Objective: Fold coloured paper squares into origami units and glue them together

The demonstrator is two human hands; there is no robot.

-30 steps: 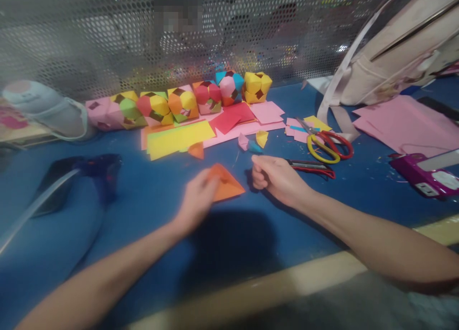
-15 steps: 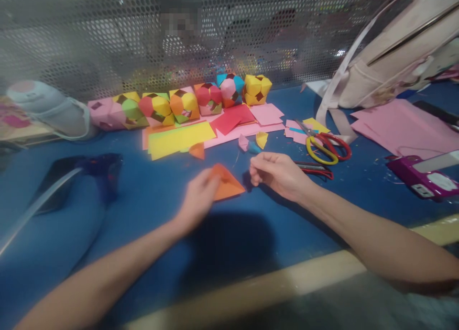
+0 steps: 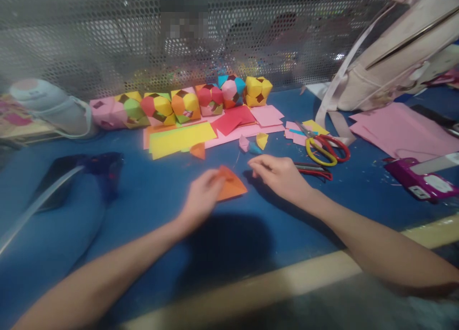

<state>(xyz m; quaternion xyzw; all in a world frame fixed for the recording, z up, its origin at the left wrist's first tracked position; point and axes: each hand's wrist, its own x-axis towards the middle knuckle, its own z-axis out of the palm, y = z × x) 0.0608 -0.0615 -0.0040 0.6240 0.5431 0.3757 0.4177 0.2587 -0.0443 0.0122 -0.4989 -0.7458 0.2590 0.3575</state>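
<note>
An orange folded paper triangle (image 3: 234,186) lies on the blue table (image 3: 150,196) in front of me. My left hand (image 3: 201,198) rests on its left part, fingers closed down on the paper and pinning it. My right hand (image 3: 280,176) hovers just right of the triangle, fingers curled together in a loose pinch with nothing visible in them. Small folded pieces, pink (image 3: 243,142), yellow (image 3: 262,139) and orange (image 3: 198,150), lie just beyond the hands.
Several multicoloured paper balls (image 3: 186,103) line the perforated metal screen. Yellow (image 3: 177,138), red (image 3: 233,118) and pink (image 3: 267,115) sheets lie before them. Scissors (image 3: 324,148), red pliers (image 3: 313,170), a pink bag (image 3: 401,57), a purple device (image 3: 421,184), a phone (image 3: 53,181) and a bottle (image 3: 50,107) surround.
My right hand lifted slightly, then shifted toward the orange triangle, its fingers stretching into a pinch. My left hand stays on the paper.
</note>
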